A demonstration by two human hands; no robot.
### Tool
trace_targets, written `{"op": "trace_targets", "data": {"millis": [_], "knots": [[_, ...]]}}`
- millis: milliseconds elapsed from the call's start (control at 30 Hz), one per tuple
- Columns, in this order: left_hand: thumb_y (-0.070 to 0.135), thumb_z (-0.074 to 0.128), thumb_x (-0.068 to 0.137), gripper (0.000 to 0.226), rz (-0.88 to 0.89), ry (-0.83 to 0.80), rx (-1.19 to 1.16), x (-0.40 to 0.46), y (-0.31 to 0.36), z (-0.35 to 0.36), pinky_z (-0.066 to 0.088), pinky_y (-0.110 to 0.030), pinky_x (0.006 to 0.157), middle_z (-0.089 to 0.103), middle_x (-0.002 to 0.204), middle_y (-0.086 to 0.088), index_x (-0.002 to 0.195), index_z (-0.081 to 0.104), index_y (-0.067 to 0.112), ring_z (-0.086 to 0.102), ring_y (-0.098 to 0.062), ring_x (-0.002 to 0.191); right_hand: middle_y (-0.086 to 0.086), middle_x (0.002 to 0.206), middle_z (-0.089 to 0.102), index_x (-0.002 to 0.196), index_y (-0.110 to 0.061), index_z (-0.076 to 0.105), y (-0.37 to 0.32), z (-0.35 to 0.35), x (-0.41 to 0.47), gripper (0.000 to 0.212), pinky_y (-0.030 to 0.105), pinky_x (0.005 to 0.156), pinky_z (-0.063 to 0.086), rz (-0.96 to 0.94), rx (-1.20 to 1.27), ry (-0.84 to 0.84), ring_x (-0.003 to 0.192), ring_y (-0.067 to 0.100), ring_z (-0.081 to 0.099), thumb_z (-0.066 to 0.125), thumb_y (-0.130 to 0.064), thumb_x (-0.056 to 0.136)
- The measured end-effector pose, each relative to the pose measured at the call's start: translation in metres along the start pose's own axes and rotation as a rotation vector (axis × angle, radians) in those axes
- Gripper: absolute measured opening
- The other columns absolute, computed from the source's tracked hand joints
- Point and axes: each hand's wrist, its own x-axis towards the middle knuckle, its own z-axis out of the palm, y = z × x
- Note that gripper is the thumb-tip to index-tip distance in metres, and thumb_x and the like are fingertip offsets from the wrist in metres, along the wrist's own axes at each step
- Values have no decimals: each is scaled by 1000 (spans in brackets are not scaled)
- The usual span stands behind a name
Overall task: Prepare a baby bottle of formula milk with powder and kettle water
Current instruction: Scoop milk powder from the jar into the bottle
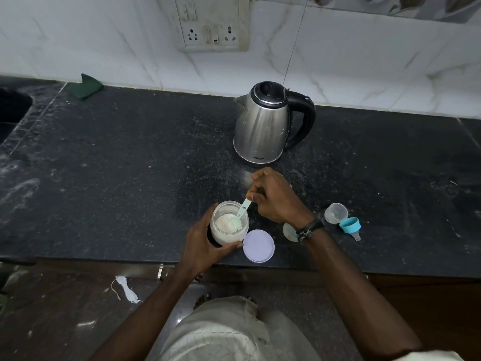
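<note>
Powder jar (229, 226), in front of the kettle (263, 126): left hand (205, 243) grips it, right hand (276, 198) pinches the scoop (240, 212) in powder; next, likely lift level to the bottle (289, 232)

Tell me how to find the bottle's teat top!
Start at the steel kettle on the black counter and come toward the front edge, to the right of the person's right hand. The teat top lies beside a clear cap; only it has a bright blue ring.

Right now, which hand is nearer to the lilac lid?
Left. The left hand grips the powder jar, its fingers almost at the lilac lid. The right hand holds the scoop above and behind the lid.
</note>
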Motion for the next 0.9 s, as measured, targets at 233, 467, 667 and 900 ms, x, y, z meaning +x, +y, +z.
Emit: {"op": "trace_targets", "data": {"millis": [233, 467, 667, 900], "knots": [[40, 98, 59, 102, -15, 1, -18, -1, 1, 0, 45, -16, 106, 62, 139, 9, 145, 48, 18, 57, -2, 127, 2, 112, 60, 88, -10, 77, -2, -7, -1, 9, 18, 85, 35, 20, 64, 3, 116, 11, 51, 68, -10, 88], [82, 81, 48, 147, -5, -2, 20, -1, -3, -5, 19, -17, 122, 17, 169, 3, 159, 6, 22, 18, -7, 154, 1, 102, 63, 88, -9, 77, 0, -27, -4, 11, 34, 89, 49, 60, 173, 29, 102, 17, 58, 67, -14, 90], [82, 69, 68, 143, 251, 149, 114, 12, 37, -16, 9, -51, 128, 2, 168, -23, 156, 0, -6, -2, -38, 157, 14, 96, 68, 83, -10, 77, 19, -56, -11, 12, 49, 88, 53, 98, 252, 126, 96, 29, 64, 67, -13, 90], [69, 78, 66, 142, 437, 66, 73, 29, 96, 13, 6, -52, 127, 1, 165, -32, 152, 2, -14, -5, -43, 156, 12, 100, 69, 85, -1, 75, 54, -95, -37, 18, 40, 93, 49, 265, 314, 235, 100, 24, 63, 65, -13, 92]]}}
